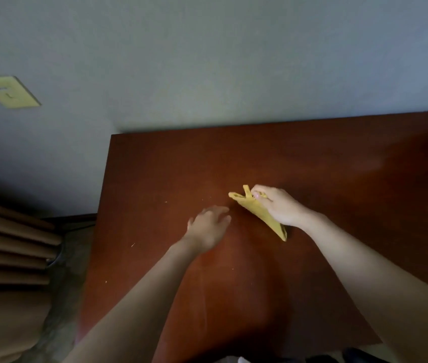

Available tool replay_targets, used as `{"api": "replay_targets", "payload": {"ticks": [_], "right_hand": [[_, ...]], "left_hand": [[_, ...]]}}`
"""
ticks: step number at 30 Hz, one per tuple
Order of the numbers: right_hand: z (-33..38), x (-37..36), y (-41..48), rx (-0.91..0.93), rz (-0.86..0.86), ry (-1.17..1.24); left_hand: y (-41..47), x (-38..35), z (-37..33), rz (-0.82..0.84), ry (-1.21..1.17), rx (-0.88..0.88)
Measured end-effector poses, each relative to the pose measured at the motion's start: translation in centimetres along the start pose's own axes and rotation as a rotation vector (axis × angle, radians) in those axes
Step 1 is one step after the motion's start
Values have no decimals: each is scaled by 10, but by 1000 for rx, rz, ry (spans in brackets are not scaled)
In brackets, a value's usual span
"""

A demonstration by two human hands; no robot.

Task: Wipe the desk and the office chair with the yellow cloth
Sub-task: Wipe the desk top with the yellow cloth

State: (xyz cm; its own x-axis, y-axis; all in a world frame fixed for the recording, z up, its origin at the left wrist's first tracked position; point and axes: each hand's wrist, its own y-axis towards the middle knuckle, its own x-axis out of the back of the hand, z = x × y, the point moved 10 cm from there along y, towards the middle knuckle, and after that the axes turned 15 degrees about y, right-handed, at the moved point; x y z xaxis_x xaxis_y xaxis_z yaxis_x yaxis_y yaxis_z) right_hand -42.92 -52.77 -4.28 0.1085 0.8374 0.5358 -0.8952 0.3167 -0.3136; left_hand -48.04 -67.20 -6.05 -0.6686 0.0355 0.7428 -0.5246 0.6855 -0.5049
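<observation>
The yellow cloth is folded into a narrow strip and lifted off the reddish-brown desk, near the middle of the top. My right hand pinches the cloth at its upper end, and the rest hangs down under my palm. My left hand hovers just left of the cloth with fingers loosely spread, holding nothing. A few small crumbs lie on the desk to the left of my hands. No office chair is in view.
The desk stands against a pale wall with a yellow switch plate at the left. Brown pleated curtains hang beside the desk's left edge, with carpet between them.
</observation>
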Motion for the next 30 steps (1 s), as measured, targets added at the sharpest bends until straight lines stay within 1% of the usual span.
{"api": "replay_targets", "payload": {"ticks": [3, 5, 7, 9, 10, 11, 12, 13, 15, 17, 19, 21, 22, 23, 25, 26, 28, 30], "right_hand": [[19, 21, -17, 55, -180, 69], [30, 32, -30, 86, -266, 188], [35, 37, -43, 79, -321, 411], [28, 32, -53, 20, -331, 714], [22, 27, -56, -22, -320, 884], [15, 23, -59, -66, -313, 1031], [9, 20, -62, -101, -308, 1116], [4, 19, -65, -130, -301, 1128], [-8, 19, -71, -184, -307, 1033], [-18, 32, -80, -199, -411, 882], [-16, 62, -90, -93, -615, 661], [0, 92, -104, 71, -817, 344], [9, 97, -109, 131, -870, 189], [15, 96, -112, 173, -889, 47], [18, 77, -111, 205, -860, -205], [13, 61, -108, 197, -815, -282], [-10, 23, -99, 128, -641, -309], [-38, -19, -96, 62, -450, -259]], "left_hand": [[-4, -8, -19, 27, -200, -52], [-5, -11, -29, 16, -313, -66], [-6, -12, -40, 30, -552, -99], [-6, -13, -42, 61, -808, -91], [-6, -15, -40, 77, -893, -70], [-5, -17, -37, 95, -946, -46], [-5, -20, -33, 116, -969, -16], [-6, -22, -29, 130, -969, 23], [-7, -22, -19, 88, -927, 94], [-8, -13, -15, -24, -861, 104], [-7, 1, -23, -120, -854, 33], [-7, 13, -36, -177, -817, -42], [-7, 18, -40, -205, -778, -61], [-7, 21, -41, -232, -737, -72], [-6, 20, -36, -250, -671, -70], [-6, 16, -31, -242, -644, -56], [-7, 5, -19, -221, -592, -17], [-9, -6, -7, -210, -556, 14]]}}
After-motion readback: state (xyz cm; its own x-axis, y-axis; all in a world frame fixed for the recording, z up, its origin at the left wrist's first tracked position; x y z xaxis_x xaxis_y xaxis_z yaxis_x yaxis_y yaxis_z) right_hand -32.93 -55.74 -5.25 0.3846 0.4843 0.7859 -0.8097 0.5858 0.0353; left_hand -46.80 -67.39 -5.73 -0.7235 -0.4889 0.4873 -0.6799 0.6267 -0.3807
